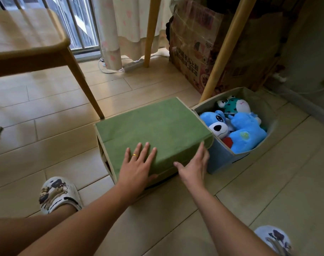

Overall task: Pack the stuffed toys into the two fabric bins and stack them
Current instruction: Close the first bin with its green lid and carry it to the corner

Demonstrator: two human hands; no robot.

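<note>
1. Resting flat on the lid of the green bin [153,124], the left hand [137,166] is seen with fingers straight and spread; nothing is gripped.
2. The right hand [194,166] is laid open against the lid's near right corner, fingers straight.
3. The blue bin [224,157] is set on the floor just beside the green one, uncovered, and is filled with stuffed toys [236,126].

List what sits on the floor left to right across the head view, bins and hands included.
Patterned slipper → left hand flat on the green bin → right hand at that bin's right corner → blue bin with blue dog plush, frog plush → second slipper.
</note>
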